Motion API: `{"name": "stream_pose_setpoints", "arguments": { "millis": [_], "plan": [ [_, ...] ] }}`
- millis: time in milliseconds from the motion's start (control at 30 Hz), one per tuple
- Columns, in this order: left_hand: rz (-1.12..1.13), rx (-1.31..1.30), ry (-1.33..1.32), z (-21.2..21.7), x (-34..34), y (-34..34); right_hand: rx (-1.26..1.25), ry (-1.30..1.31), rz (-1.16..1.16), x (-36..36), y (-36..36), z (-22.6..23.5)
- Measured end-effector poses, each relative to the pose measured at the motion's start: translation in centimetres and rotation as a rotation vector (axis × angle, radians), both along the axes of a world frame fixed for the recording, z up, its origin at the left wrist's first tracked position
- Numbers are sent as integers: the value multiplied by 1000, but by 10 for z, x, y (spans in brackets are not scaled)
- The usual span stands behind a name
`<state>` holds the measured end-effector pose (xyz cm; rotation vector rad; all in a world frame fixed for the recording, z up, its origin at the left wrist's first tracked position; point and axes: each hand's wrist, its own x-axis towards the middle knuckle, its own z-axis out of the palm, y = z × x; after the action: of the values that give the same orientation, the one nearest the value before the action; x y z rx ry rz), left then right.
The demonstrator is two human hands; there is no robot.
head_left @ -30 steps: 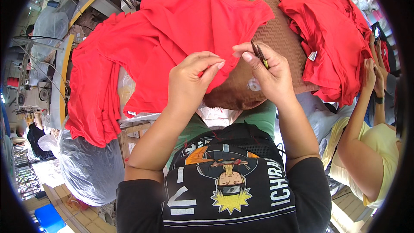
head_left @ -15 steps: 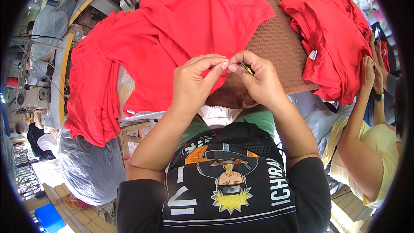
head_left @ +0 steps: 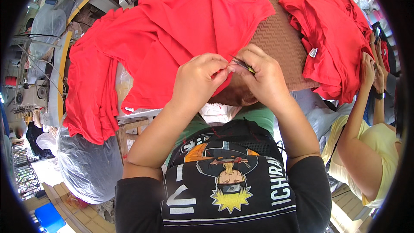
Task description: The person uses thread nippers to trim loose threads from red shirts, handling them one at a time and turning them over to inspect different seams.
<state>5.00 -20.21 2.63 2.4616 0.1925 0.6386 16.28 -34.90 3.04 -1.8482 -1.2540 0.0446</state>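
Garment: a red knit T-shirt (head_left: 189, 26) lies spread over the middle and upper left of the frame, its lower hem drawn toward the centre, where we hold it.
Left hand: our left hand (head_left: 199, 82) sits just left of centre, thumb and forefinger pinched tight on the hem edge of the shirt.
Right hand: our right hand (head_left: 261, 75) sits just right of centre, touching the left hand at the fingertips, fingers clenched round a small dark metal thread snip (head_left: 241, 64).
Tool: the snip's thin point reaches up and left out of the fist, toward the pinched hem; we cannot tell whether its blades are apart or together.
Work surface: a brown ribbed pad (head_left: 276, 39) shows bare in the upper centre, under the shirt and to its right.
Stack, left: further red shirts (head_left: 88, 99) hang in folded layers over the table edge at the left of the frame.
Stack, right: a heap of red shirts with small white labels (head_left: 332, 30) lies in the upper right, on the pad's far side.
Neighbour: another person in a yellow top (head_left: 371, 146) stands at the right edge, arm raised to that heap.
Below left: a clear plastic sack (head_left: 86, 164), bulging, in the lower left.
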Motion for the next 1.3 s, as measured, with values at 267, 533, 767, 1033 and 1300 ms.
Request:
{"name": "stream_pose_setpoints", "arguments": {
  "millis": [267,533,767,1033,1300],
  "plan": [
    [62,-456,139,-9,0,2,-45,-26,-34,9,-18,19],
    [16,-474,67,-6,-1,2,-173,-80,93,10,-26,23],
    [-6,-427,62,-1,-3,0,-122,-134,88,6,-21,24],
    [-75,-721,103,3,-5,0,-135,-197,66,6,-22,28],
    [-92,-873,106,10,-4,1,-82,-249,44,0,-25,32]
  ]
}}
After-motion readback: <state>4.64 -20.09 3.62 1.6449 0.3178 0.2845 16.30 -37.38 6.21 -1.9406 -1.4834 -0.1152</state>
